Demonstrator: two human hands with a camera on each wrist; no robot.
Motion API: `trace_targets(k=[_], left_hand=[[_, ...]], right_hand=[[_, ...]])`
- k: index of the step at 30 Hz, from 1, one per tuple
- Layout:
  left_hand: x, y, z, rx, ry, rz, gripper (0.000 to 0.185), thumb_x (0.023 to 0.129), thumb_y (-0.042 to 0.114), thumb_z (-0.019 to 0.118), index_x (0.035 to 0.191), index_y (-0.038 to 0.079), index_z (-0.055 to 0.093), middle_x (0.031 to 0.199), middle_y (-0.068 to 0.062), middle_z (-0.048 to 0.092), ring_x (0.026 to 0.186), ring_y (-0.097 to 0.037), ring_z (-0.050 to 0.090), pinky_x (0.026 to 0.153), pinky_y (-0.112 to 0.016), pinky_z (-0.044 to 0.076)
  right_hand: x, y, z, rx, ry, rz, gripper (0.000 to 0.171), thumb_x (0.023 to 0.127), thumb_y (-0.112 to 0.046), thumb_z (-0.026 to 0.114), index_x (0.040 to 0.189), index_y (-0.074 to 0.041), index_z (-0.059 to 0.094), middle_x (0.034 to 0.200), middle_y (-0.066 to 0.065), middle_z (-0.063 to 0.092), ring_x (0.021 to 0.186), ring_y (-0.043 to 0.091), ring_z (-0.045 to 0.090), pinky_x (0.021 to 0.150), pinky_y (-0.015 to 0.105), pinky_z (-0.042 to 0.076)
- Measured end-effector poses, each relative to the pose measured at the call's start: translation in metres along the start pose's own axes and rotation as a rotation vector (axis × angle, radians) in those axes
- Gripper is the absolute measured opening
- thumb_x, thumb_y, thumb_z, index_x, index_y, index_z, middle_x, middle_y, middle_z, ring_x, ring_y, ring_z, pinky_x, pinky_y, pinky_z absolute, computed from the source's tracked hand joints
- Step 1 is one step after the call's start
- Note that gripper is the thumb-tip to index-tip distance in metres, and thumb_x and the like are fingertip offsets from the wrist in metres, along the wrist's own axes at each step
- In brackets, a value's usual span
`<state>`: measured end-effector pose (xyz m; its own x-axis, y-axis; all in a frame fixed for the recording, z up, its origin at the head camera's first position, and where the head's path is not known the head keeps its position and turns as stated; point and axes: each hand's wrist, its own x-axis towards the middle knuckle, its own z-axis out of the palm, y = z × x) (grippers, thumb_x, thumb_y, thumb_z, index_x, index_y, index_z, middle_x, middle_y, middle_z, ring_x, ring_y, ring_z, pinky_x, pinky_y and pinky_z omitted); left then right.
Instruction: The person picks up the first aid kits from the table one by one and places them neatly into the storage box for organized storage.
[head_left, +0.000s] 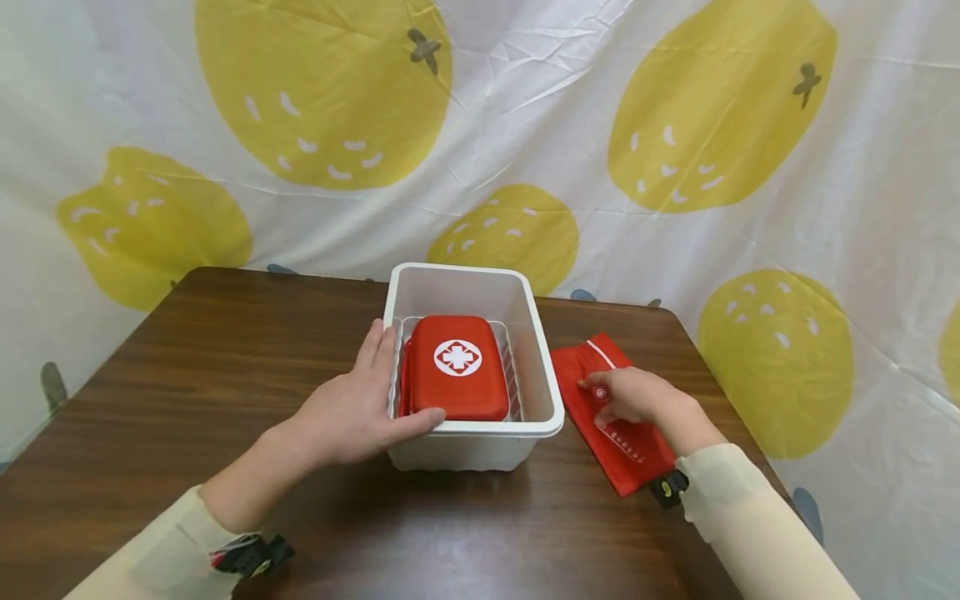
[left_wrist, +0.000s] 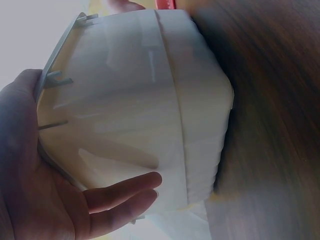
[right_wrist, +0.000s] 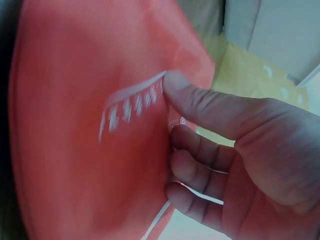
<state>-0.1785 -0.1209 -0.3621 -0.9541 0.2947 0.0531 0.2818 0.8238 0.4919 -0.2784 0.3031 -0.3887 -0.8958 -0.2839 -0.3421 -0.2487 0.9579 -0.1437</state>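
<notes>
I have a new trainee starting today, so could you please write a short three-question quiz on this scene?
1. True or false: the red case lies inside the white bin.
2. Which hand holds the bin's near corner?
3. The right hand rests on: A) the red pouch B) the bin C) bare table.

Key: 1 true. 2 the left hand, thumb over the rim. 3 A.

Head view high above the table (head_left: 150, 375), facing forward and down, white bin (head_left: 480, 292) at centre frame, left wrist view pressed close against that bin's outer wall, right wrist view very near, blurred, probably the red pouch (head_left: 615, 417) at the head view's right
</notes>
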Motion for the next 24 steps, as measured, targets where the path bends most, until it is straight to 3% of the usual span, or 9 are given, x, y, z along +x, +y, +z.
trace_targets(k=[8,16,20,24], left_hand=[[0.001,0.0,-0.001,0.004,-0.003,0.004,0.129,0.092,0.079,0.066,0.175,-0.001,0.006,0.184,-0.026,0.006,0.096,-0.04,0.078,0.092,-0.055,0.062],[0.0,-0.001,0.0,-0.002,-0.004,0.003,0.129,0.093,0.079,0.066,0.175,-0.002,0.007,0.184,-0.026,0.005,0.098,-0.042,0.078,0.092,-0.055,0.062],[0.0,0.0,0.001,-0.004,-0.005,0.007,0.13,0.093,0.08,0.065,0.175,-0.002,0.007,0.184,-0.025,0.005,0.1,-0.042,0.078,0.093,-0.055,0.062],[0.0,0.0,0.0,0.002,0.005,0.008,0.129,0.093,0.079,0.065,0.175,-0.002,0.007,0.184,-0.025,0.005,0.1,-0.044,0.078,0.094,-0.056,0.062]], right_hand=[[-0.005,-0.014,0.006,0.005,0.027,0.007,0.073,0.083,-0.038,0.097,0.145,-0.013,0.067,0.126,0.011,0.072,0.109,0.029,0.066,0.097,0.055,0.06],[-0.013,-0.025,0.009,-0.072,0.077,-0.075,0.06,0.089,-0.05,0.09,0.131,-0.012,0.072,0.1,-0.002,0.074,0.089,0.017,0.066,0.09,0.049,0.06],[-0.018,-0.011,-0.002,-0.043,0.171,-0.065,0.056,0.098,-0.05,0.079,0.138,-0.01,0.072,0.116,0.012,0.074,0.095,0.026,0.07,0.094,0.056,0.059],[-0.019,0.014,-0.012,0.079,0.233,0.036,0.067,0.104,-0.044,0.072,0.156,-0.004,0.055,0.141,0.036,0.055,0.114,0.045,0.067,0.101,0.066,0.055]])
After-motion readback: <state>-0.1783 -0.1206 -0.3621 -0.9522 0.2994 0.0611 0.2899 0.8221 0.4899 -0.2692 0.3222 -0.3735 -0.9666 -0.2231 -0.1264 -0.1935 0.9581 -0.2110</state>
